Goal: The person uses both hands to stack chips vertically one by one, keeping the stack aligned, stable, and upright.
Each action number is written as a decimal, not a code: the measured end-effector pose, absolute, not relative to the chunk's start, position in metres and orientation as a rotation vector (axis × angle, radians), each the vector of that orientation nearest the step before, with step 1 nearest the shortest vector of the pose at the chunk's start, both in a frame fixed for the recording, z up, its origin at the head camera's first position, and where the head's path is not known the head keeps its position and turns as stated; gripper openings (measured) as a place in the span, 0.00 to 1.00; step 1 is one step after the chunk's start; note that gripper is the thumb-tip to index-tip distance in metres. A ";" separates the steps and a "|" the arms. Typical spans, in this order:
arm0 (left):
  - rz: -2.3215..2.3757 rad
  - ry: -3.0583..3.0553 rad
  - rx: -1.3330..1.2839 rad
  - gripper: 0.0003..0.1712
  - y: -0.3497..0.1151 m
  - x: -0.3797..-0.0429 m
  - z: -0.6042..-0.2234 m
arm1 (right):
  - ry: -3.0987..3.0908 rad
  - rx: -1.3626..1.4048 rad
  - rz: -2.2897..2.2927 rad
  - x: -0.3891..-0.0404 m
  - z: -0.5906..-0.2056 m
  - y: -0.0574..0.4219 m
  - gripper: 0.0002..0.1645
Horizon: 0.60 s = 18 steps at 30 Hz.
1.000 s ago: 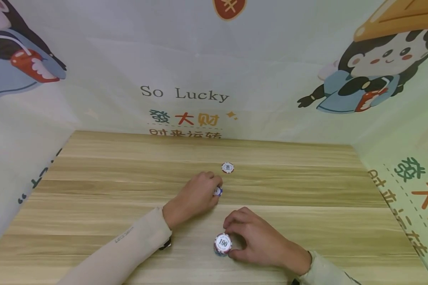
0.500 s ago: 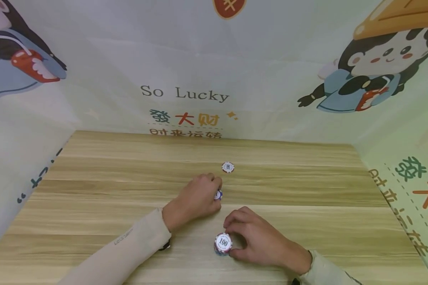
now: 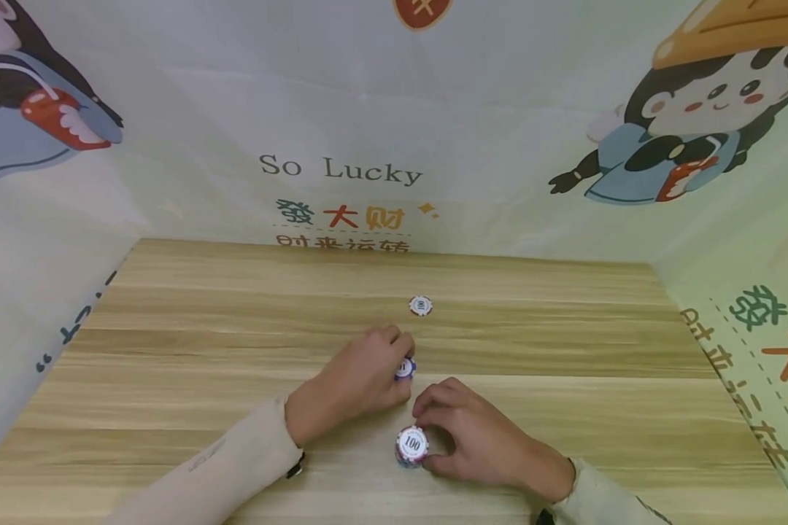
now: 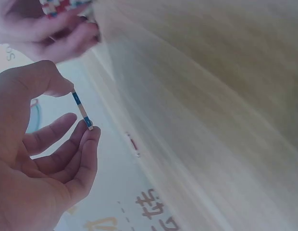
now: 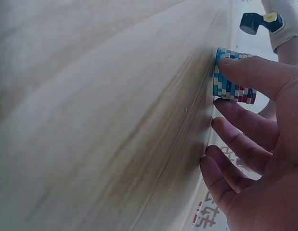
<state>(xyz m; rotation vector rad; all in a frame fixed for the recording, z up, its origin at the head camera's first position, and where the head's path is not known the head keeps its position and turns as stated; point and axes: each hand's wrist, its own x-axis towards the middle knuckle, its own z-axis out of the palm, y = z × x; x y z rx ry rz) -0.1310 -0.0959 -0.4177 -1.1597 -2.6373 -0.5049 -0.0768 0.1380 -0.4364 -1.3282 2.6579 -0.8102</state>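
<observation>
My left hand pinches one blue-and-white poker chip by its edges between thumb and fingertips. In the left wrist view this chip appears edge-on, raised off the wooden table. My right hand holds the side of a poker chip stack, thumb and index finger curled against it. The top chip is white and red, marked 100. Seen from the right wrist, the stack has teal, blue and red bands and stands on the table, with the other fingers spread along the tabletop.
A single red-and-white poker chip marked 100 lies flat on the wooden table, beyond my left hand. Printed cloth walls with cartoon figures and lettering enclose the back and both sides.
My left hand has come nearer to me with the blue-and-white poker chip, toward the stack. My right hand stays in place at the stack.
</observation>
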 end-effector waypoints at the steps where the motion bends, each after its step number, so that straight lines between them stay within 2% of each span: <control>1: -0.505 -2.631 -1.170 0.15 -0.096 -0.128 -0.416 | 2.659 -1.332 -0.810 -0.077 -0.436 0.138 0.19; 12: -0.563 -2.501 -1.266 0.14 -0.093 -0.101 -0.409 | 2.676 -1.377 -0.787 -0.078 -0.438 0.138 0.22; 18: -0.541 -2.510 -1.287 0.16 -0.091 -0.086 -0.406 | 2.682 -1.389 -0.780 -0.079 -0.439 0.139 0.23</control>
